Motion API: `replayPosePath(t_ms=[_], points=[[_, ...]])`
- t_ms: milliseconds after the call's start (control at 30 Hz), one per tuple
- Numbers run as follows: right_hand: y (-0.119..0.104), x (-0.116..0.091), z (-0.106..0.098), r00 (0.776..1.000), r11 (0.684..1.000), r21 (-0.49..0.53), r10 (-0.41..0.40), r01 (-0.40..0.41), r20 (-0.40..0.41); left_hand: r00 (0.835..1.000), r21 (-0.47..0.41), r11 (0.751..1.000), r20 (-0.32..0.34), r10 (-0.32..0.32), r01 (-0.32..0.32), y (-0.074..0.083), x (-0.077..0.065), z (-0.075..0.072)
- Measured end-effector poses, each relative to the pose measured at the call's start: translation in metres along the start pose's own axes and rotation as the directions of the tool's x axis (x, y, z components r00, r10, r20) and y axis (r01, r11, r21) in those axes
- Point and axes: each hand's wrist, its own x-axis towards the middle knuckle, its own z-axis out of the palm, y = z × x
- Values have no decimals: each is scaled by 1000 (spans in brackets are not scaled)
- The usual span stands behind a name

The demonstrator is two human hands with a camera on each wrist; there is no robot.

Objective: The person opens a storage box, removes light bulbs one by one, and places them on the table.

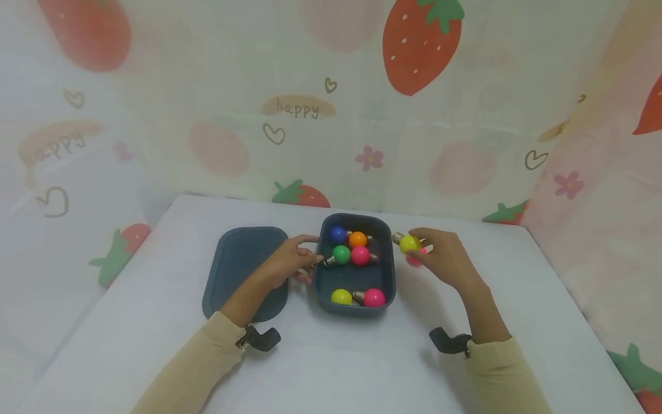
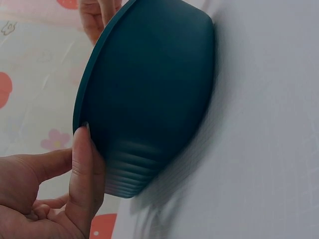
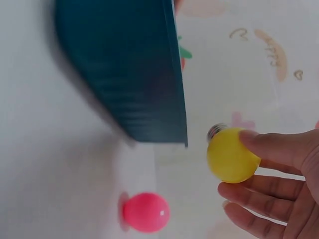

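Observation:
My right hand (image 1: pixel 441 256) pinches a yellow light bulb (image 3: pixel 232 157) between thumb and fingers, its metal screw base pointing away from the palm. That bulb is raised just beyond the right rim of a dark blue-green box (image 1: pixel 357 311). My left hand (image 1: pixel 287 261) holds the box's left rim, thumb at the edge and fingers against the outer wall (image 2: pixel 149 84). Inside the box lie a blue bulb (image 1: pixel 338 234), an orange bulb (image 1: pixel 357 239), a green bulb (image 1: pixel 341 254), a pink bulb (image 1: pixel 360 256), another yellow bulb (image 1: pixel 341 296) and another pink bulb (image 1: pixel 374 298).
A loose pink bulb (image 3: pixel 147 212) rests on the white table (image 1: pixel 351 368) right of the box, partly hidden by my right hand in the head view. Left of the box lies a flat matching lid (image 1: pixel 240 253), partly under my left forearm. Printed fabric (image 1: pixel 227 69) hangs behind the table.

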Motion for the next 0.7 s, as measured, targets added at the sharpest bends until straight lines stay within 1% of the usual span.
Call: replayPosePath(t_ms=[167, 367, 433, 533, 600, 700], points=[[15, -5, -8, 999, 999, -22, -26, 25, -44, 1000, 5, 1000, -10, -8, 8, -1, -1, 1], [30, -9, -15, 995, 999, -25, -28, 26, -99, 1000, 3, 1000, -11, -6, 6, 0, -2, 1], [36, -10, -15, 994, 999, -33, -19, 16, -109, 1000, 2, 1000, -11, -4, 4, 0, -2, 1], [45, -10, -14, 994, 999, -38, 23, -28, -108, 1000, 5, 1000, -9, -4, 4, 0, -1, 1], [50, -11, -14, 994, 998, -34, 54, -57, -99, 1000, 7, 1000, -9, -6, 6, -1, 0, 1], [54, -11, -15, 993, 997, -27, 73, -76, -96, 1000, 2, 1000, -9, -7, 7, -1, 1, 0]])
